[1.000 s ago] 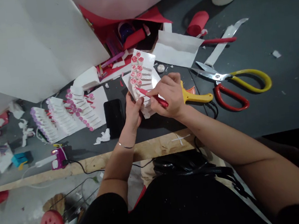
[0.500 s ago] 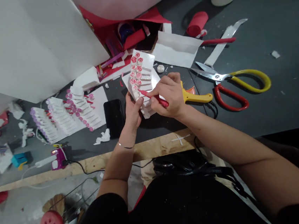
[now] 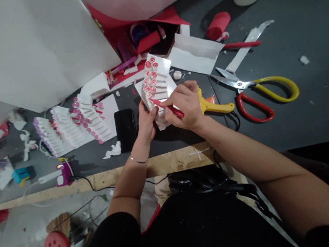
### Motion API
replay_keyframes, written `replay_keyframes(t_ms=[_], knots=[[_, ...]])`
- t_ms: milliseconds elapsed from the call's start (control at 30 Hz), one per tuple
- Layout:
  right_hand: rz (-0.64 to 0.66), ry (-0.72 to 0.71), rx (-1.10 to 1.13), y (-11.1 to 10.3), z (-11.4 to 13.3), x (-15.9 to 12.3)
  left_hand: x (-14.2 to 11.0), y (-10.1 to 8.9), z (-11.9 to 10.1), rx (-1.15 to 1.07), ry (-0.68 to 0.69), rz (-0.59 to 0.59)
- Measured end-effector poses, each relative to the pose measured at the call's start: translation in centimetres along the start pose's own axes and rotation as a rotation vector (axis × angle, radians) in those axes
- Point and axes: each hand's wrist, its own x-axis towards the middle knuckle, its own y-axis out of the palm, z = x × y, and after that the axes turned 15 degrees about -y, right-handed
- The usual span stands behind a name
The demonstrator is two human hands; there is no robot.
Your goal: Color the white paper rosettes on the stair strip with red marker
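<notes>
R hand (image 3: 184,103) grips a red marker (image 3: 159,103), tip at a white rolled flower (image 3: 149,96) on white card (image 3: 163,66); L hand (image 3: 146,120) holds card's near end, over tabletop (image 3: 304,121). Upper flowers have red swirls; lower ones look white, part hidden, exact no. unclear. Dark box (image 3: 168,34) behind, w/ red roll (image 3: 147,43), blue round item (image 3: 138,32) etc.

pen (image 3: 178,113): smooth plastic | phone (image 3: 126,130) — glossy | table edge (image 3: 168,163) — rough wood | scissor blades (image 3: 231,82): shiny metal
</notes>
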Motion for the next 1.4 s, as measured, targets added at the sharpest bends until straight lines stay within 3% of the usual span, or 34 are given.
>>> replay_keyframes(t_ms=[300, 433, 667, 933, 1167, 1400], knots=[[-0.047, -0.012, -0.017, 0.11, 0.21, 0.25, 0.12, -0.23, 0.18, 0.000, 0.024, -0.002], [-0.140, -0.059, -0.086, 0.09, 0.23, 0.32, 0.08, -0.14, 0.14, -0.013, 0.001, 0.002], [-0.036, -0.019, -0.025, -0.10, -0.01, 0.18, 0.19, -0.02, 0.10, -0.029, 0.018, 0.011], [-0.211, -0.126, -0.102, -0.02, 0.15, 0.38, 0.11, -0.03, 0.06, -0.012, 0.014, -0.006], [-0.101, -0.045, -0.069, 0.02, 0.02, 0.18, 0.05, 0.09, 0.13, -0.031, 0.006, 0.020], [-0.074, 0.006, -0.067, -0.06, 0.23, 0.39, -0.05, 0.27, 0.01, -0.045, 0.008, 0.021]])
